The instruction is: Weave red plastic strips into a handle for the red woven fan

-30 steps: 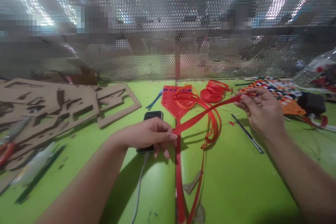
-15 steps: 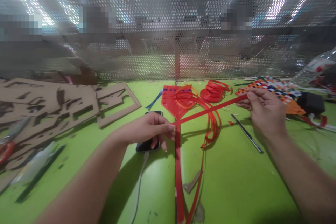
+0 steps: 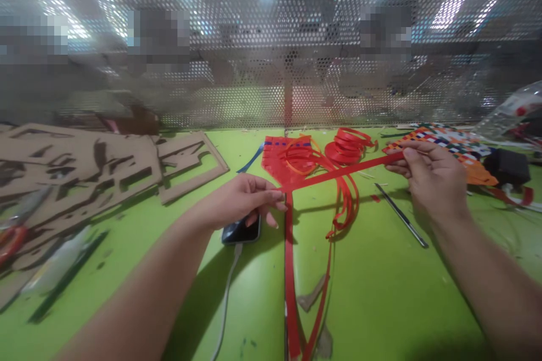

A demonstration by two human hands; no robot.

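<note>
A red ribbon strip stretches taut between my two hands above the green table. My left hand pinches its left end, over a phone with a white cable. My right hand grips the other end between thumb and fingers. From beside my left fingertips, more red strip hangs down toward the front edge and loops back up. Behind the taut strip lies a red woven piece with a blue strip threaded along its top. Loose red loops and an orange one lie over it.
A roll of red ribbon sits behind. Cardboard cut-outs, orange-handled scissors and a glue bottle lie left. To the right are a slim metal tool, a multicoloured woven piece and a black adapter. A perforated metal screen stands behind.
My left hand has risen slightly with its end of the strip, which now slopes less. My right hand stays nearly in place, still holding its end.
</note>
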